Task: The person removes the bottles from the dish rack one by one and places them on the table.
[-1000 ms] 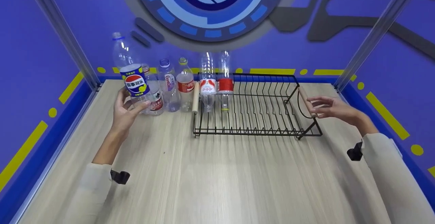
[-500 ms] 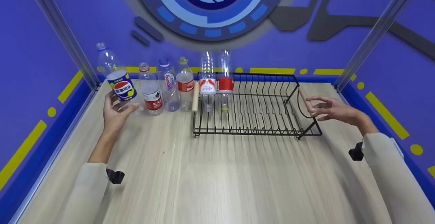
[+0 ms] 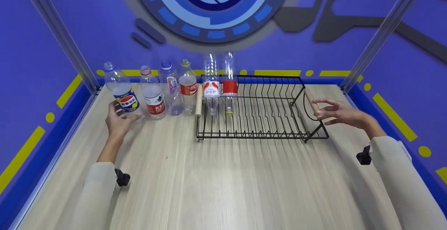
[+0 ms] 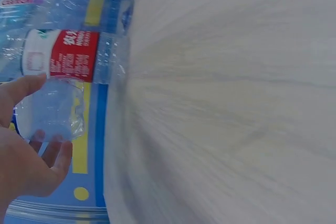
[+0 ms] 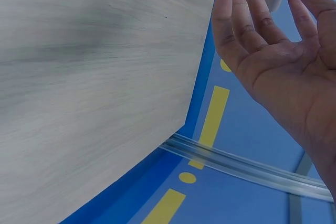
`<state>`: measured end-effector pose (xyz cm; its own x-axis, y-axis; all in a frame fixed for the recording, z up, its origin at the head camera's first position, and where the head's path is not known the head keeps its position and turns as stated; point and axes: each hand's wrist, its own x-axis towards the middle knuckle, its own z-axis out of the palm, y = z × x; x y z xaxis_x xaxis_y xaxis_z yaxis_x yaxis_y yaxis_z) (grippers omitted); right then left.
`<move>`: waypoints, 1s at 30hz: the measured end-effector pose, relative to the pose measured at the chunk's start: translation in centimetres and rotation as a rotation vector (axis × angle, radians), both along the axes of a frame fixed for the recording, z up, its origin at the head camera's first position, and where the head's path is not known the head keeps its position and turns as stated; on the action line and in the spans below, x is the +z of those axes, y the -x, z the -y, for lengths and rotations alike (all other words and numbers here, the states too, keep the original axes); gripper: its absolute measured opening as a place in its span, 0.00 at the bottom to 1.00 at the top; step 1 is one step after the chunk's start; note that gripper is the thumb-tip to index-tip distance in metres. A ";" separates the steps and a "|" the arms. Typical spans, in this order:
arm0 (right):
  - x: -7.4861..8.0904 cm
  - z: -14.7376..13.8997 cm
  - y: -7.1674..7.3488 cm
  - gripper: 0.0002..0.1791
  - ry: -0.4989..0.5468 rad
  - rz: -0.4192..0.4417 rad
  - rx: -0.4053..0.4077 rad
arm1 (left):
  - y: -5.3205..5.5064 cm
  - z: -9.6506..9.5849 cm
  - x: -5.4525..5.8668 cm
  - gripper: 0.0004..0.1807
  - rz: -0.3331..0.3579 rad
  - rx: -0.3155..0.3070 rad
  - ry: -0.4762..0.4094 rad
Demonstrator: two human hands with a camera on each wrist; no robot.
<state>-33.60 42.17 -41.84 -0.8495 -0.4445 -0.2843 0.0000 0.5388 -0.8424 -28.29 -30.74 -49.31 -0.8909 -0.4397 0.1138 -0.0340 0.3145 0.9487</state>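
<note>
We see a pale wood-grain worktop (image 3: 223,184) at six o'clock, purple-blue walls (image 3: 90,10), a ringed emblem (image 3: 214,13) at twelve.

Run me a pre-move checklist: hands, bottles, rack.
1. Left hand holding the blue-label bottle: ok, thumb and fingers on opposite sides.
2. That bottle's base resting on the table: cannot tell.
3. Left thumb clear of the red-and-white-label bottle: cannot tell, they overlap in the left wrist view.
4. Two bottles in the wire rack neck down: ok.
5. Rack space for more: ok, bare slots on the person's right of those two.
6. Right hand firmly gripping the wooden handle: cannot tell; its fingers are at it.
</note>
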 end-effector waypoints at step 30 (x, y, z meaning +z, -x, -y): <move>-0.5 -0.1 -0.3 0.34 0.017 0.032 -0.024 | 3.0 0.4 -1.7 0.52 0.146 -0.087 0.070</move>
